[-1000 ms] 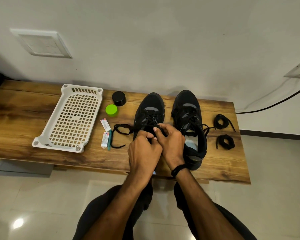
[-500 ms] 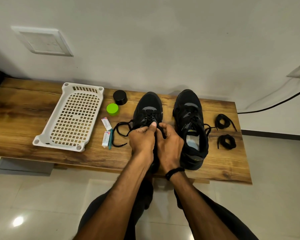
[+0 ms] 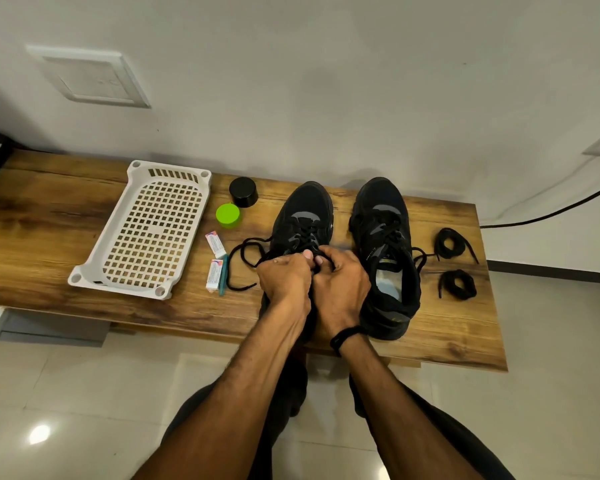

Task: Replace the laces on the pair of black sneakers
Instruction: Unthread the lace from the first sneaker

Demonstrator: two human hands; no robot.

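A wooden surface [image 3: 49, 237] runs along a pale wall [image 3: 326, 81], above a tiled floor. Two black sneakers stand on it side by side, toes to the wall. Both hands work at the throat of the left-hand sneaker [image 3: 305, 209]. The left hand [image 3: 284, 278] and the right hand [image 3: 343, 285] meet there with fingers curled, and each pinches the lace [image 3: 243, 258]. Its loose end trails in a loop across the wood to the person's left.

The right-hand sneaker [image 3: 381, 216] sits just beside it, untouched and open at the collar, its own lace slack. Two coiled laces [image 3: 451, 237] lie apart on the far right. On the left are a white basket [image 3: 118, 285], a black cap [image 3: 243, 192] and a green-lidded jar [image 3: 228, 215].

The step in hand looks like unthreading the old lace from the upper eyelets of the first shoe, so the task seems early. The next move likely calls for drawing the lace clear of one eyelet pair at a time while holding the shoe from sliding.
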